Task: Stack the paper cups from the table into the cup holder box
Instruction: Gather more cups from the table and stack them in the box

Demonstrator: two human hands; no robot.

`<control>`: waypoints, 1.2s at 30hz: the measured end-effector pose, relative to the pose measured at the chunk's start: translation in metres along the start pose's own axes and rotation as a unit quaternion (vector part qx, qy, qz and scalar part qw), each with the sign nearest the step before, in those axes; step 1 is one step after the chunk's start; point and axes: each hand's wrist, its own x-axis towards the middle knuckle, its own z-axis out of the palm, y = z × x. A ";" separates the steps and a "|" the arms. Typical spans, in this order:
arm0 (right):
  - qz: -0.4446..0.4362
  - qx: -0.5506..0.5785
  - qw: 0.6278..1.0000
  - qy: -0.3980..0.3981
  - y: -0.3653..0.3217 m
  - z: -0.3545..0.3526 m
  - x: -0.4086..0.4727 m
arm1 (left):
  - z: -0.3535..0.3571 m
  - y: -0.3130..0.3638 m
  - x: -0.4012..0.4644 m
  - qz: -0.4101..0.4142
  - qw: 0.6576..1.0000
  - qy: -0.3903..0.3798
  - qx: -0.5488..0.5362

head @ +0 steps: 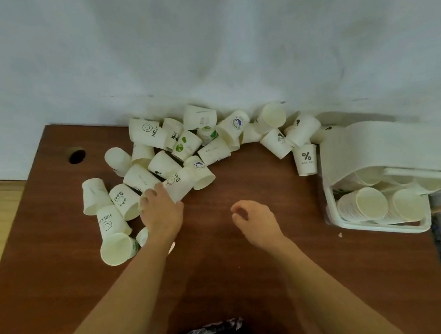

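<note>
Beside the cup holder box [358, 144] at the worktop's [257, 275] edge, loose paper cups [182, 146] lie scattered. Left hand [160, 212], fingers spread, rests on a tipped cup [179, 184]; right hand [252, 219] hovers loosely curled, empty. Best to nest rims squarely: thin, smooth, tapered paper crushes easily.

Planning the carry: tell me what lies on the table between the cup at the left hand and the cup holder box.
Nothing visible: bare table runs from the left hand to the cup holder box; only the right hand hovers there.
</note>
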 end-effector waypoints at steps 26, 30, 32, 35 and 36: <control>-0.109 -0.285 0.952 0.010 -0.038 0.067 0.082 | 0.010 -0.032 0.009 0.198 0.979 0.029 -0.031; -0.003 -0.125 0.989 0.078 -0.021 0.052 0.069 | 0.009 -0.022 -0.003 0.201 0.979 0.013 -0.035; 0.044 -0.084 0.991 0.090 -0.015 0.045 0.062 | 0.008 -0.015 -0.009 0.200 0.980 0.003 -0.017; 0.063 -0.055 0.993 0.080 -0.006 0.043 0.047 | 0.009 -0.008 -0.020 0.207 0.978 -0.009 -0.008; 0.065 -0.050 0.993 0.081 -0.003 0.044 0.041 | 0.010 -0.005 -0.025 0.210 0.977 -0.016 -0.018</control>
